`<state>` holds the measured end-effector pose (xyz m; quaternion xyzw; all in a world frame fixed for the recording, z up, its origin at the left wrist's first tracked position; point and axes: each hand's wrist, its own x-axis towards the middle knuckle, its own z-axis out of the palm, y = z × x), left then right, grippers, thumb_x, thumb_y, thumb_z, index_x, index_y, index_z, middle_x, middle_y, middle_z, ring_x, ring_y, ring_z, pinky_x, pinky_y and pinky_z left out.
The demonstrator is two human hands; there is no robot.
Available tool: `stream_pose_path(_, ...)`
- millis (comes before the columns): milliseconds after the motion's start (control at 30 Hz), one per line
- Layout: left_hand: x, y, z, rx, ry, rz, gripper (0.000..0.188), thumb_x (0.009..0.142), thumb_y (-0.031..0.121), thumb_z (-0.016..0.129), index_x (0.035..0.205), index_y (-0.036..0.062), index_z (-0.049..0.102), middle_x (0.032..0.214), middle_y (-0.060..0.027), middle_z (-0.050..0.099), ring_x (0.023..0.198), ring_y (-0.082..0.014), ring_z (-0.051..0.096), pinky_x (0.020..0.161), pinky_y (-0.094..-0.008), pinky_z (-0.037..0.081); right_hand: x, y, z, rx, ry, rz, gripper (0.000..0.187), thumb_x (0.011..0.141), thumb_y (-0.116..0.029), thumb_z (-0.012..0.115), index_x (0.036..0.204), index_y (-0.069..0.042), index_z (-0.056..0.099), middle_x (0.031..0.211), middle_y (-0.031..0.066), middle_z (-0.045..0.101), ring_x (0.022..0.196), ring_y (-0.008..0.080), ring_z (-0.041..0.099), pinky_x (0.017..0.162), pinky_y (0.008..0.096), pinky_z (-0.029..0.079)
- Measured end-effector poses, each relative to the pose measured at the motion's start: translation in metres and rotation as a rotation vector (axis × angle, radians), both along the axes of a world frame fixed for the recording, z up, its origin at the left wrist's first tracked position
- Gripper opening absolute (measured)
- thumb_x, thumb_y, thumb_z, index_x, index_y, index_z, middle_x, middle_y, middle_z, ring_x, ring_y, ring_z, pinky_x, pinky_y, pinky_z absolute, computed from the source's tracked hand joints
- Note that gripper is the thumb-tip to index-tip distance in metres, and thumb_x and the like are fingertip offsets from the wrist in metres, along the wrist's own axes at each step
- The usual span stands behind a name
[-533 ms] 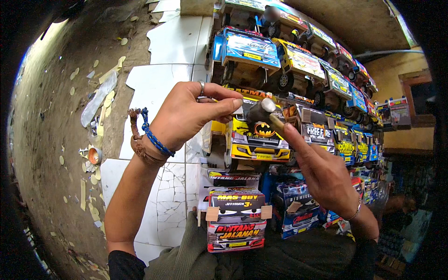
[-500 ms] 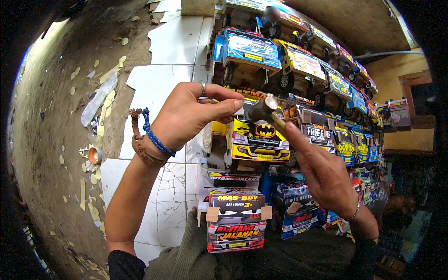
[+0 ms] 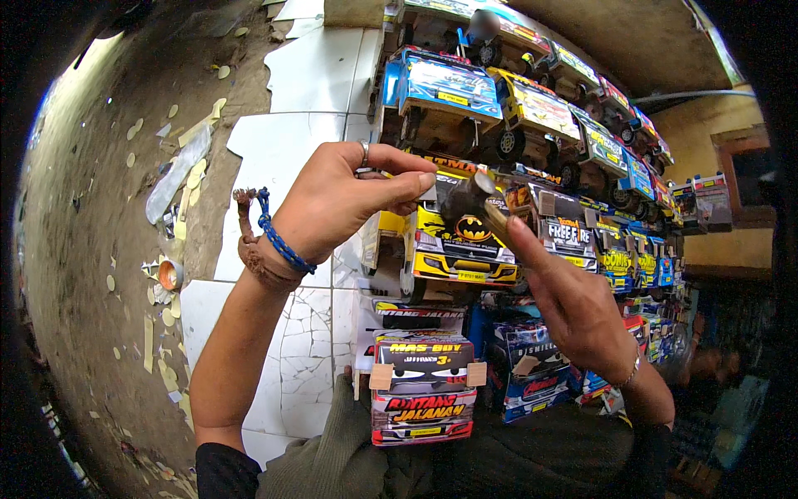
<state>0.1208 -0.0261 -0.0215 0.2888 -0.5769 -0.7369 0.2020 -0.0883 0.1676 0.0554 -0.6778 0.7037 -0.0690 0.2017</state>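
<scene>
My right hand (image 3: 582, 324) is closed on the wooden handle of a hammer (image 3: 475, 193), with the index finger stretched along it. The hammer's dark, blurred head hangs over the top of a yellow and black toy truck (image 3: 464, 259). At the truck's upper left corner, my left hand (image 3: 345, 195) pinches a small pale piece (image 3: 430, 195) between thumb and fingertips; most of it is hidden. Below, by my legs, stands a red, white and black toy truck (image 3: 422, 399) with a small wooden block at each side of its cab.
Rows of toy trucks (image 3: 449, 83) fill the far side and right. A dark blue toy truck (image 3: 528, 370) sits below my right hand. White tiles (image 3: 287, 158), partly cracked, border a dirt floor (image 3: 91, 249) strewn with scraps, a plastic bag (image 3: 179, 179) and an orange-lined cup (image 3: 169, 274).
The hammer head has shifted slightly down and left over the yellow and black truck. My left hand keeps its pinch at the same corner.
</scene>
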Motion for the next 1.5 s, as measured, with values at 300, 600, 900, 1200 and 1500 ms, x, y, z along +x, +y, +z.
stream_pose_path(300,-0.001,0.0,0.002,-0.012,-0.023,0.004,0.029,0.09,0.019,0.074,0.108,-0.0036,0.071,0.089,-0.0071,0.072,0.079,-0.0106,0.066,0.074,-0.0242,0.054,0.0,0.0,0.006,0.111,-0.001,-0.024,0.056,0.096,0.001,0.049,0.15,-0.01,0.039,0.13,0.0228,0.059,0.112,0.0325,0.061,0.092,0.038,0.05)
stream_pose_path(600,-0.001,0.001,-0.002,0.01,-0.027,0.023,0.033,0.097,0.027,0.065,0.119,0.0018,0.067,0.096,-0.0025,0.066,0.078,-0.0083,0.062,0.073,-0.0231,0.053,-0.024,0.012,0.021,-0.48,-0.317,-0.343,0.061,0.098,-0.014,0.047,0.153,0.003,0.025,0.136,0.0167,0.044,0.118,0.0232,0.043,0.091,0.031,0.04)
stream_pose_path(900,0.008,0.004,-0.01,-0.123,-0.033,0.006,0.033,0.102,0.026,0.057,0.123,0.0018,0.064,0.109,-0.0068,0.066,0.082,-0.0103,0.064,0.075,-0.0253,0.055,-0.058,0.077,0.078,-0.743,-0.468,-0.636,0.044,0.1,-0.041,0.055,0.121,-0.002,0.053,0.059,-0.0052,0.041,0.049,0.0046,0.042,0.043,0.0228,0.034)
stream_pose_path(1200,0.007,-0.015,-0.006,-0.258,-0.194,-0.059,0.042,0.099,0.027,0.06,0.135,0.0049,0.056,0.131,-0.0095,0.06,0.114,-0.0189,0.06,0.092,-0.035,0.051,-0.114,0.271,0.155,-0.638,-0.264,-1.009,0.056,0.097,-0.033,0.064,0.143,-0.01,0.041,0.082,0.0041,0.06,0.068,0.0106,0.055,0.063,0.0266,0.049)
stream_pose_path(1500,-0.032,0.02,0.064,-1.017,-0.196,0.14,0.033,0.101,0.021,0.058,0.119,-0.0067,0.062,0.101,-0.0151,0.068,0.079,-0.0192,0.064,0.065,-0.0281,0.055,-0.102,0.476,0.009,-0.08,0.475,-1.47,0.036,0.095,-0.046,0.062,0.106,-0.012,0.069,0.076,0.0146,0.068,0.065,0.0274,0.066,0.06,0.0407,0.049)
